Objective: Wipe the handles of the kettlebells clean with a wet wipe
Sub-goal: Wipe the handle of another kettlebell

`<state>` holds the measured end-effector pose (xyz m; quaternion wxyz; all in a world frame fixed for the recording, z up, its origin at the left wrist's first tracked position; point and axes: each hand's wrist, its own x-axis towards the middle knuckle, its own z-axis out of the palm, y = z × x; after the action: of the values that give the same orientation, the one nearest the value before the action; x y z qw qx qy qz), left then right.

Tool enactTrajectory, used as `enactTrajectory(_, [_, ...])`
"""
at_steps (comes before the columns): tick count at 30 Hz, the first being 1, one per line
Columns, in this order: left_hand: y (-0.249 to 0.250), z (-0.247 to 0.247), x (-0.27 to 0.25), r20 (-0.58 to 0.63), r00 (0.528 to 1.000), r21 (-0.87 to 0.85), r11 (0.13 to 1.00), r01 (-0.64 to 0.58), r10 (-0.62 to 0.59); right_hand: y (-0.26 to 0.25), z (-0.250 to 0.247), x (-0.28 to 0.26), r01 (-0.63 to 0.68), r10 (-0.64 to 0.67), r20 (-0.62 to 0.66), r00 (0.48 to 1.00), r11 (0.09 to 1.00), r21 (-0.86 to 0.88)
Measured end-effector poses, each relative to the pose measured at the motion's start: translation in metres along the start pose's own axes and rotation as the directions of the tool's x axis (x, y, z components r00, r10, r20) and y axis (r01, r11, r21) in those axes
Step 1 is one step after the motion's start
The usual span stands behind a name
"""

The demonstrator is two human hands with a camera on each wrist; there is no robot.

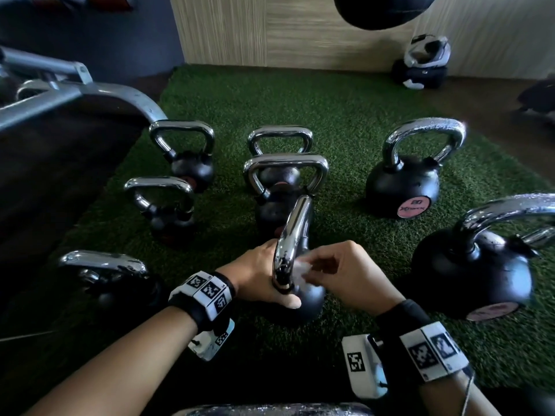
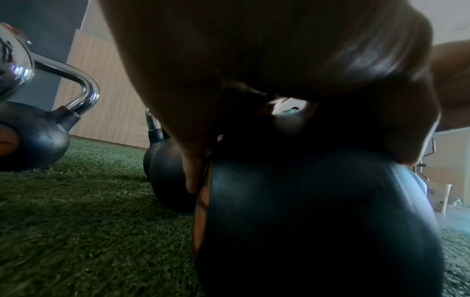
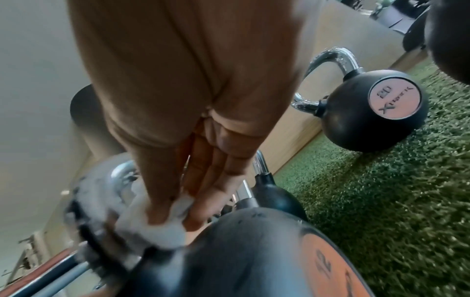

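A small black kettlebell [image 1: 310, 298] with a chrome handle [image 1: 292, 235] stands on the green turf just in front of me. My left hand [image 1: 267, 274] holds it from the left, thumb curled over the ball; in the left wrist view the palm [image 2: 254, 60] covers the ball [image 2: 305, 221]. My right hand [image 1: 333, 271] pinches a crumpled white wet wipe [image 1: 300, 273] against the lower part of the handle, near where it meets the ball. The right wrist view shows thumb and fingers squeezing the wipe [image 3: 162, 221] above the ball [image 3: 254, 251].
Several other chrome-handled kettlebells stand on the turf [image 1: 345, 121]: a large one marked 20 [image 1: 405, 181] at the right, another large one [image 1: 474, 265] near right, smaller ones ahead [image 1: 285, 175] and left [image 1: 162, 205]. A metal bench frame [image 1: 60, 94] is at the left.
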<state>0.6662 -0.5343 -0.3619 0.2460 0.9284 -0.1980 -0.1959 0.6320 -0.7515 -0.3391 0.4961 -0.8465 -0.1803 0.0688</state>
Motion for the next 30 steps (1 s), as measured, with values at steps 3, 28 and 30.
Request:
enactTrajectory(3, [0.005,0.002,-0.008,-0.005,0.999,-0.013,0.999,-0.05,0.05,0.0,-0.007,0.01,0.035,-0.036,-0.001,0.999,0.998,-0.059])
enactTrajectory(28, [0.009,0.012,-0.033,-0.1,0.985,-0.019,0.989,-0.146,0.143,0.01,0.036,0.015,-0.169,-0.036,0.224,0.974,0.546,0.821])
enactTrajectory(30, [0.006,0.014,-0.032,-0.116,0.981,-0.024,0.987,-0.158,0.154,0.01,0.037,0.017,-0.168,-0.003,0.191,0.982,0.462,0.871])
